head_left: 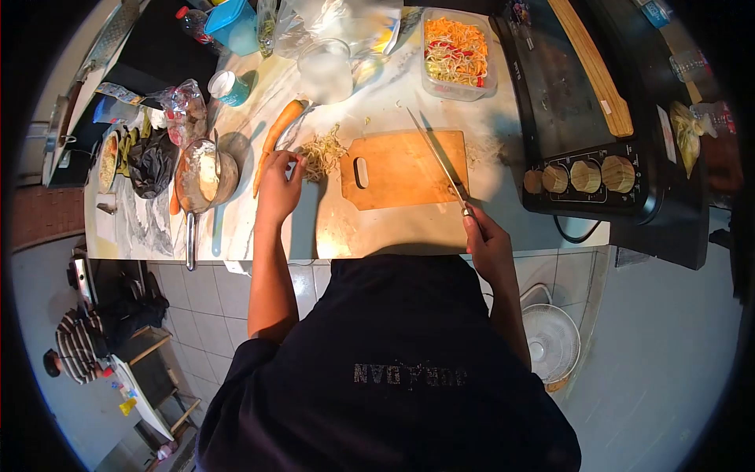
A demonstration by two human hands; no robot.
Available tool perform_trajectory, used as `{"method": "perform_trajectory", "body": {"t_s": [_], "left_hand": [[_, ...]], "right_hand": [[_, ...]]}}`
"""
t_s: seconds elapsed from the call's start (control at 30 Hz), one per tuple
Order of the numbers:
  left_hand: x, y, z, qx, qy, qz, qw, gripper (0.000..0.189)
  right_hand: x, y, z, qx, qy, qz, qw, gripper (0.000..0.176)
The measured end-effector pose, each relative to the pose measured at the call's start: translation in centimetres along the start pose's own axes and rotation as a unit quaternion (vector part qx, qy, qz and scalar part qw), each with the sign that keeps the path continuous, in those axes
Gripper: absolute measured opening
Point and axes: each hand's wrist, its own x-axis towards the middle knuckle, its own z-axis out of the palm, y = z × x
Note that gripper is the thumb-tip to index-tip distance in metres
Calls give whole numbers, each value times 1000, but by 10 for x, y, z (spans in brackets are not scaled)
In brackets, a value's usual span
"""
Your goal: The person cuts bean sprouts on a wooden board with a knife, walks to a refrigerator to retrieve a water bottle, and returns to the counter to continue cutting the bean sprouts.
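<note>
Beyond your shirt (401, 338), your right grip (489, 242) pinches a knife (440, 164); I can't tell if your left grip (279, 185), by sprouts (323, 154), pinches.

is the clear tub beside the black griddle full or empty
Not empty: orange shreds, pale strands and red pieces cover the inside of the clear tub. How close to the brim, cannot tell.

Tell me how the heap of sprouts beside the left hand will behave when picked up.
The sprouts would likely feel light and floppy, being thin strands in a loose heap. Some may lift as a clump, since the strands lie crossed over one another. A few would probably drop away, as loose ends stick out around the edge.
</note>
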Motion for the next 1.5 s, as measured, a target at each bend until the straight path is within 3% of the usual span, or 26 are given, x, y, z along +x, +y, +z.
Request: {"method": "perform_trajectory", "body": {"t_s": [0.13, 0.33, 0.43, 0.6, 0.73, 0.8, 1.03, 1.13, 1.2, 1.3, 1.33, 1.4, 1.5], "left_hand": [[-2, 1, -4, -5, -16, -4, 1000, 15], [0, -4, 8, 81, 50, 19, 995, 19], [7, 1, 12, 60, 44, 21, 997, 20], [17, 1, 13, 134, 3, 10, 991, 15], [22, -3, 19, 96, 35, 17, 995, 12], [26, -10, 17, 146, 8, 84, 986, 11], [29, -1, 9, 194, -6, 79, 978, 12], [28, 2, 1, 166, 14, 81, 983, 13], [28, 9, -9, 31, -33, -5, 999, 17], [24, 22, -17, -34, -47, -30, 998, 16], [24, 22, -14, -33, -48, -30, 998, 16], [23, 23, -3, -209, -30, -46, 976, 14], [21, 33, 26, -267, -47, -17, 963, 14]], "right_hand": [[1, 2, 2, 4, -3, 4, 1000, 40], [-1, 2, 1, -11, 1, -2, 1000, 41], [0, 5, 0, -1, -1, -6, 1000, 41], [-1, 8, -2, -6, 11, -6, 1000, 41], [-2, 11, -4, 1, 15, 1, 1000, 41], [-1, 13, -4, -6, 15, -1, 1000, 41], [-3, 6, -4, -1, 18, 5, 1000, 40], [-3, 8, -5, 7, 21, 0, 1000, 41], [-3, 9, -5, -1, 20, 3, 1000, 41], [-2, 10, -4, -1, 17, 8, 1000, 41], [-2, 10, -3, 0, 17, 8, 1000, 41], [-2, 8, -2, 4, 11, 9, 1000, 41], [-2, 8, -2, 1, 6, 3, 1000, 40]]}}
